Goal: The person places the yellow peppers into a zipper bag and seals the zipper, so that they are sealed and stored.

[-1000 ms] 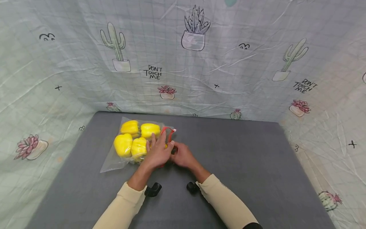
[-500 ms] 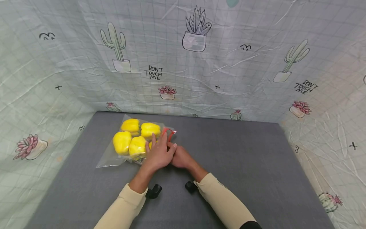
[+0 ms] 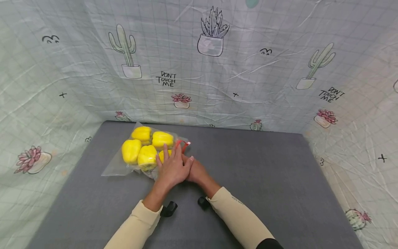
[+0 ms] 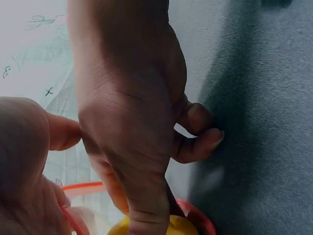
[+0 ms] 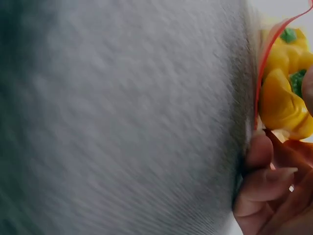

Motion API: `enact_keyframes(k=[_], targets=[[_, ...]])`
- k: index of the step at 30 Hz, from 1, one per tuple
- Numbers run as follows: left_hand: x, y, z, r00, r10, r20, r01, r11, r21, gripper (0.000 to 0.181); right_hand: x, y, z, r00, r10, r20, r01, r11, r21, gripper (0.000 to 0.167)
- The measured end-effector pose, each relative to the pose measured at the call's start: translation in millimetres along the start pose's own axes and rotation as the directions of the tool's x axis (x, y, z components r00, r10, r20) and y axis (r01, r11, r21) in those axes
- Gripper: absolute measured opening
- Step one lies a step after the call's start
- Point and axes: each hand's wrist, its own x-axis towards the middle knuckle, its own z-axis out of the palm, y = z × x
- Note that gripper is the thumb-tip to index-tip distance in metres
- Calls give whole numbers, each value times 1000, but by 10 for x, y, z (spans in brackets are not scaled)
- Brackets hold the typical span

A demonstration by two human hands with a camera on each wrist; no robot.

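Observation:
A clear plastic zip bag (image 3: 115, 168) with a red edge (image 3: 183, 145) lies on the grey table, holding several yellow bell peppers (image 3: 132, 151). My left hand (image 3: 174, 169) rests on the bag near its red-edged mouth, fingers straight and spread. Its thumb touches my right hand (image 3: 196, 171). In the left wrist view my right hand (image 4: 127, 112) reaches into the mouth and grips a yellow bell pepper (image 4: 182, 225), thumb across it; the fingertips there are hidden. Two lower fingers (image 5: 264, 188) stay curled beside the bag. Peppers with green stems (image 5: 281, 105) show in the right wrist view.
Black wrist camera mounts (image 3: 169, 209) sit under both wrists. A cactus-print cloth (image 3: 217, 86) hangs behind the grey table (image 3: 248, 166) and along both sides. The bag's clear corner extends toward the table's left edge.
The peppers and the bag's left corner have shifted a little left and away from me. The right hand has moved slightly left, further behind the left hand, which keeps its place.

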Motion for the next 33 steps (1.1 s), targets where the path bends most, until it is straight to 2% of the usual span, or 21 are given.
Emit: enact_keyframes(k=[6, 11, 14, 17, 21, 23, 25, 27, 30, 33], targets=[[-45, -70, -17, 999, 31, 35, -31, 1000, 5, 69, -5, 17, 36, 998, 24, -50, -23, 999, 29, 59], [-65, -144, -93, 997, 70, 40, -68, 997, -49, 60, 26, 40, 52, 994, 51, -98, -50, 999, 8, 48], [-38, -182, -193, 994, 98, 50, -94, 992, -86, 59, 51, 26, 51, 989, 104, -102, -104, 995, 2, 42], [28, -218, -373, 991, 108, 76, -98, 987, -125, 57, 64, 0, 48, 980, 187, -68, -184, 981, 57, 45], [221, -251, -701, 987, 98, 128, -80, 987, -139, 57, 73, -38, 45, 966, 258, -12, -255, 960, 112, 60], [379, -265, -832, 981, 96, 169, -77, 990, -115, 57, 76, -50, 47, 963, 270, -4, -268, 957, 113, 62], [557, -283, -906, 971, 107, 212, -95, 993, -69, 56, 75, -61, 53, 961, 278, -5, -276, 955, 106, 63], [737, -303, -920, 961, 119, 250, -122, 993, -5, 54, 71, -68, 66, 960, 280, -4, -279, 956, 94, 62], [967, -309, -868, 939, 146, 312, -174, 982, 66, 52, 63, -70, 81, 959, 282, -7, -280, 956, 88, 62], [1141, -294, -767, 911, 177, 373, -220, 973, 76, 50, 59, -62, 81, 960, 279, -8, -277, 955, 106, 62]])
